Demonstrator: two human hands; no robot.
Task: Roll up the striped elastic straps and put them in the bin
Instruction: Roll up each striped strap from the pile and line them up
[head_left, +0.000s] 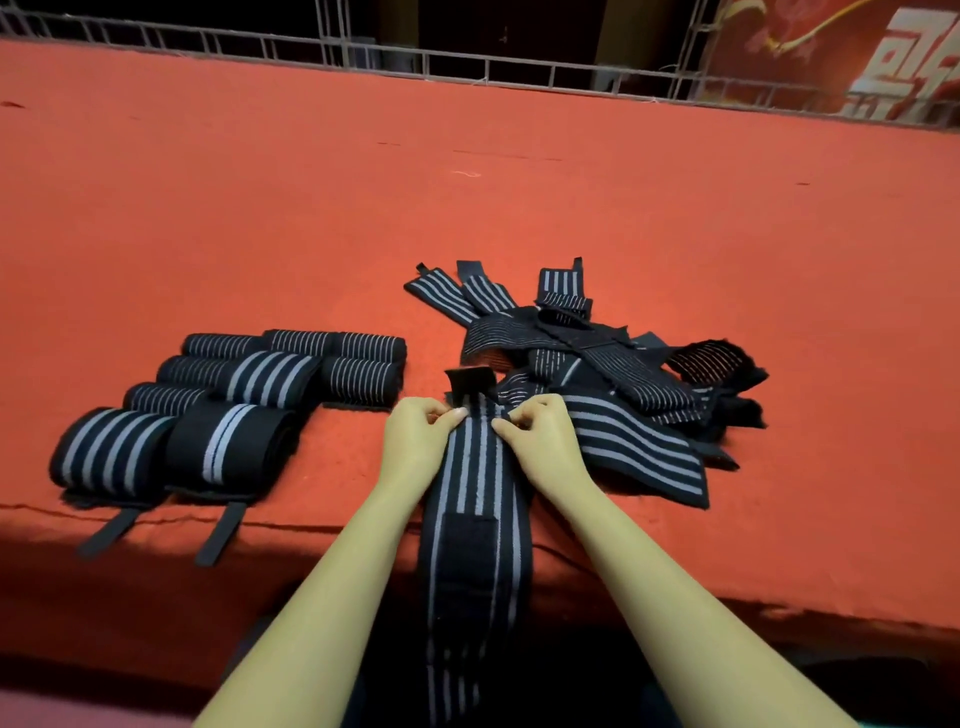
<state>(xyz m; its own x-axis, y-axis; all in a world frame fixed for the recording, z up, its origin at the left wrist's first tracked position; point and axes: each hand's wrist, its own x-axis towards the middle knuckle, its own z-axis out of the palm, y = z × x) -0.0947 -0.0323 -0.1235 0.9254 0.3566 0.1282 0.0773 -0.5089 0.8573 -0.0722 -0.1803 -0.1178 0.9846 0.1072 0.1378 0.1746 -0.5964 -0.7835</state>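
Observation:
A black strap with grey stripes lies lengthwise from the table's front edge toward me and hangs down over it. My left hand pinches its far end on the left side. My right hand pinches the same end on the right. A black tab sticks up just beyond my fingers. A loose pile of unrolled striped straps lies right behind and to the right of my hands. Several rolled straps sit in rows to the left. No bin is in view.
The table is covered in red-orange felt. Two black tabs from the nearest rolls hang over the front edge at the left. A metal railing runs along the far edge, with a red banner at the back right.

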